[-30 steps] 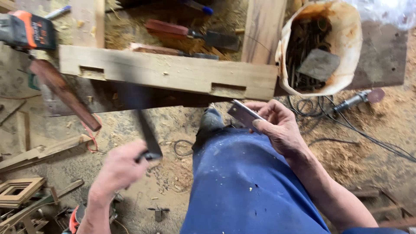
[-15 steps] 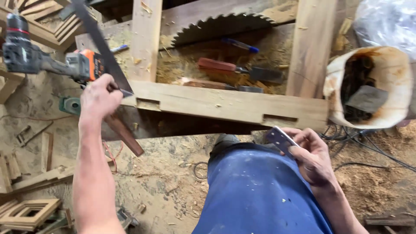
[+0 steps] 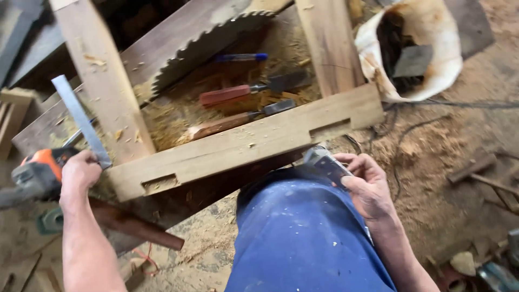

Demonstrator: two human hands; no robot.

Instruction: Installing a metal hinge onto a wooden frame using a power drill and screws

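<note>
Left hand (image 3: 80, 174) lowered beside beam's (image 3: 243, 146) end, gripping metal square (image 3: 81, 120), right hand (image 3: 367, 186) pinching chisel (image 3: 324, 164).

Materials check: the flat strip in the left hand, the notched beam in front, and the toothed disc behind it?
Flat strip in the left hand: likely steel, dull grey, thin with straight edges. Notched beam: bare, unfinished wood, pale with visible grain, two cut mortises, sawdust on top. Toothed disc: looks like a steel circular saw blade, dark grey and dusty.

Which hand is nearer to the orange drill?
Left. The left hand, gripping a metal ruler, is right beside the drill. The right hand is far across, past the blue knee.
</note>
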